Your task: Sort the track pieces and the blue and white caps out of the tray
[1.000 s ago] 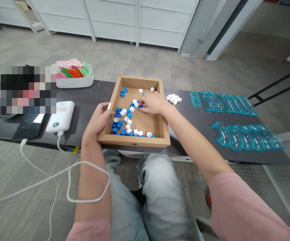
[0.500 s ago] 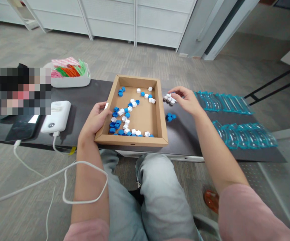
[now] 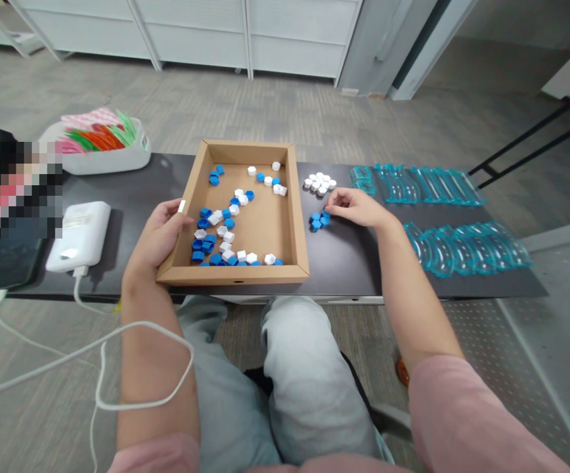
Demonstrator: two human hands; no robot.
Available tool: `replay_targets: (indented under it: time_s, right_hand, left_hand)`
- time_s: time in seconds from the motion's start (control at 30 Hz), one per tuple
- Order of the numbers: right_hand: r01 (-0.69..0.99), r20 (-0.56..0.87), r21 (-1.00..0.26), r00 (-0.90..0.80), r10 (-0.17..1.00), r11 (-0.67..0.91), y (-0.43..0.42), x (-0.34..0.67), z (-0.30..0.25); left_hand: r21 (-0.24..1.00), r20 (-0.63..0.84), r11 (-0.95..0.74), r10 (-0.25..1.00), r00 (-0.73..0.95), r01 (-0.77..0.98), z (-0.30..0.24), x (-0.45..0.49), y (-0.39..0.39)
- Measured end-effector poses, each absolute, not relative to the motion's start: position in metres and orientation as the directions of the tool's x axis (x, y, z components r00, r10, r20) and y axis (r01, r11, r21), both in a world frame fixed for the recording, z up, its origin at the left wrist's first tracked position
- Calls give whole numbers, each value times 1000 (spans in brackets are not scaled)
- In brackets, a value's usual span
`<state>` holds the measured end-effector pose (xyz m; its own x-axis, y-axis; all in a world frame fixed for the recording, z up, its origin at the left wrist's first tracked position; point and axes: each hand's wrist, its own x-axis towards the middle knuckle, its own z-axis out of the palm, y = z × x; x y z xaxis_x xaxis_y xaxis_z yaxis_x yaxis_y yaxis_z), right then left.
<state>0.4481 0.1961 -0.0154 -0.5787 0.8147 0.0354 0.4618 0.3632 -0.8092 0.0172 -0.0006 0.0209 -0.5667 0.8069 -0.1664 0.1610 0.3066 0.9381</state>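
Note:
A shallow cardboard tray (image 3: 297, 217) sits on the black table (image 3: 344, 263) and holds several blue and white hexagonal pieces (image 3: 223, 233). My left hand (image 3: 159, 233) grips the tray's left wall, fingers curled over the rim. My right hand (image 3: 356, 207) rests on the table right of the tray, fingertips pinched at a small cluster of blue pieces (image 3: 317, 221). A cluster of white pieces (image 3: 318, 183) lies just beyond it.
Two rows of clear teal curved parts (image 3: 462, 246) lie at the right. A white power bank (image 3: 79, 235) with a cable (image 3: 98, 341), a phone and a white bin of coloured strips (image 3: 100, 146) stand at the left. My knees are below the table's edge.
My right hand left the tray, passed the white cluster outside it, and came down at the blue cluster nearer me. The left hand kept its hold on the tray.

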Motion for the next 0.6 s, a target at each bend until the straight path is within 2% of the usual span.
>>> replay_targets:
  time_s: [0.1,0.3,0.47,0.53,0.6]
  right_hand:
    - [428,-3,-840,-618,786,333,194,448,-13]
    - [346,50,-874,-634,772,341,193,440,-13]
    - [326,265,-832,-478,838,449,189,431,-15]
    - [310,354,-807,-429,831,504,184,419,-8]
    - [314,413,-757,-450,792,574,180,398,4]
  left_hand:
    - [940,-163,299,817,-553,163,18,15,0]
    - [946,-153,283,823,-547,161,12,10,3]
    - [954,-136,258,824,-550,151,5,9,6]
    - [960,-114,232,835,-539,157,2,9,6]
    - [965,-108,216,844,-526,147,0,8,7]
